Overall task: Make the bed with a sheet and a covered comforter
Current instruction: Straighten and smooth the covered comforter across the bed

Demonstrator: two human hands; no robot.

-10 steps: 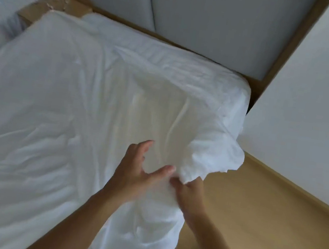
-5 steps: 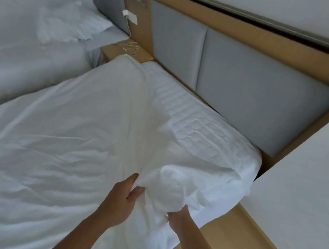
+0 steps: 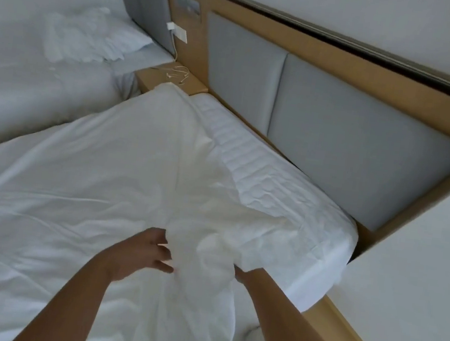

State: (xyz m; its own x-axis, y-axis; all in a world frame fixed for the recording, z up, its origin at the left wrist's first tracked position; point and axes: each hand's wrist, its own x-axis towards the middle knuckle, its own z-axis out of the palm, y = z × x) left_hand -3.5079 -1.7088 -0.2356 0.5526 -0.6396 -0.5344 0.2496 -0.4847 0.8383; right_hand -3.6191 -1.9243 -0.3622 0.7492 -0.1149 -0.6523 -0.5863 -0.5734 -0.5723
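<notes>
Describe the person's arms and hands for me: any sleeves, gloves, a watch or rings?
Both are bare as far as the frame shows: no sleeve on the left forearm or the right forearm. The left hand has no glove, watch or ring visible. The right hand is hidden under the white bedding, so that one cannot be checked.

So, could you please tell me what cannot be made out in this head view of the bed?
All in the head view:
- Right hand: its fingers lie under a fold of the white cloth, so its grip is hidden.
- Foot of the bed: cut off by the left and bottom edges.
- Wall panel: blurred, so its switches are unreadable.
- Cable on the nightstand: its plugs are too small to tell.
</notes>
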